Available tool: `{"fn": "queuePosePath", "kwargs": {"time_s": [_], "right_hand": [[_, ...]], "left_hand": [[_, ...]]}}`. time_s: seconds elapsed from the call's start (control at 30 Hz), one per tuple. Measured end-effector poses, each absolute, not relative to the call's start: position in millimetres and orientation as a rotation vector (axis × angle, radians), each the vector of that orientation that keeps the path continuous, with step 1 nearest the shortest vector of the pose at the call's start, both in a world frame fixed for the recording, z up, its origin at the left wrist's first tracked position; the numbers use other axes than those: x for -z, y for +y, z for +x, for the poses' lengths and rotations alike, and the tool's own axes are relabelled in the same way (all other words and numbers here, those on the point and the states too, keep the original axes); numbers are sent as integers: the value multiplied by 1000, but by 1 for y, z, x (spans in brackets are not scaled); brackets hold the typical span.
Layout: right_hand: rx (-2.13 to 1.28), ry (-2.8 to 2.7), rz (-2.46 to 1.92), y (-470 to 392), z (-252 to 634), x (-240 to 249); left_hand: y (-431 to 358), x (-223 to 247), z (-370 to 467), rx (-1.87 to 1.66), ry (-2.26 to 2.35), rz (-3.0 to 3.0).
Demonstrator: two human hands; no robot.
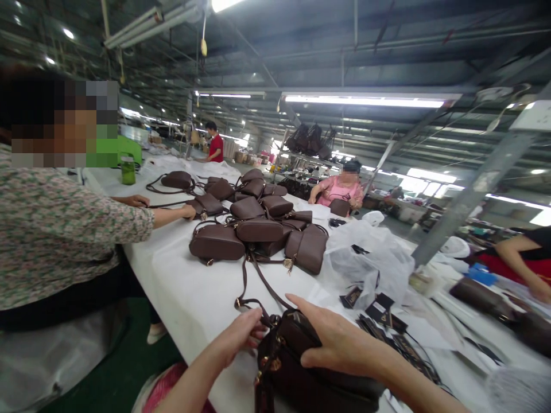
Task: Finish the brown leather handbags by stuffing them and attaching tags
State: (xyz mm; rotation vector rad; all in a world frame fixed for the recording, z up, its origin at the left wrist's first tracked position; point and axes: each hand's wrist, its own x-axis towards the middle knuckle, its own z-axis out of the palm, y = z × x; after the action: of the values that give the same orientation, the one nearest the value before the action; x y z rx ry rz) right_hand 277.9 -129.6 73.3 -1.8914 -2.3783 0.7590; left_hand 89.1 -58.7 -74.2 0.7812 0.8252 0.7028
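A dark brown handbag (pixel 310 373) with gold fittings lies on the white table at its near edge. My left hand (pixel 245 335) is at the bag's left end, beside the strap, its fingers curled and partly hidden, so what they grip cannot be made out. Over the bag's top reaches my right hand (pixel 329 338), thumb and fingers spread apart, palm against the bag. The strap (pixel 264 275) runs from the bag up toward a heap of brown bags (pixel 258 229) on the table.
A person in a floral shirt (pixel 77 223) reaches to the heap from the left. Clear plastic (pixel 370 258) and black tags (pixel 383 312) lie to the right, near a slanted metal post (pixel 477 195). A green bottle (pixel 128 169) stands at the far left.
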Motion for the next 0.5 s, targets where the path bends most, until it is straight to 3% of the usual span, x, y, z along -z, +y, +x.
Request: {"fn": "queuePosePath", "kwargs": {"time_s": [0.13,0.3,0.5], "right_hand": [[-786,-2303,-1950,-135,287,-73],[-747,-2319,-1964,-138,292,-69],[-700,-2363,-1841,-134,293,-69]], "left_hand": [[-20,65,114,-879,850,515],[19,-8,89,-1152,717,622],[-7,-87,86,-939,330,1293]]}}
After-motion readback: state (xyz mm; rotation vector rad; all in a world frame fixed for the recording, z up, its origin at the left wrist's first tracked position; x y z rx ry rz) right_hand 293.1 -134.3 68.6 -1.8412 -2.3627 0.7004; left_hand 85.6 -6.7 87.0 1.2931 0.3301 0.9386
